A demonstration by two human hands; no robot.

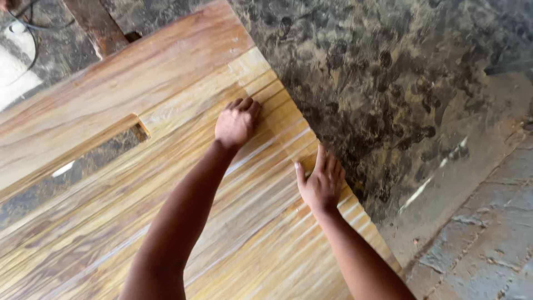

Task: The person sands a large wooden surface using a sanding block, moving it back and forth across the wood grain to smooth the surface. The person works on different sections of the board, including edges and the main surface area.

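At the upper left corner of the frame, a dark cable loops over the grey floor beside a pale patch, and a reddish-brown wooden plank lies slanting next to it. Below these, a large striped wooden panel fills the left and centre, its grain running diagonally from lower left to upper right. A long rectangular slot is cut through the panel at middle left, showing dark ground under it. Near the centre, the left hand rests on the panel with fingers curled under into a loose fist, knuckles pressing the wood and holding nothing. Right of it, the right hand lies flat and open, fingers spread, its fingertips at the panel's right edge, gripping nothing. That edge runs diagonally from upper centre down to lower right. Beyond it, the dark mottled ground stretches open across the upper right, and rough grey paving fills the lower right corner.
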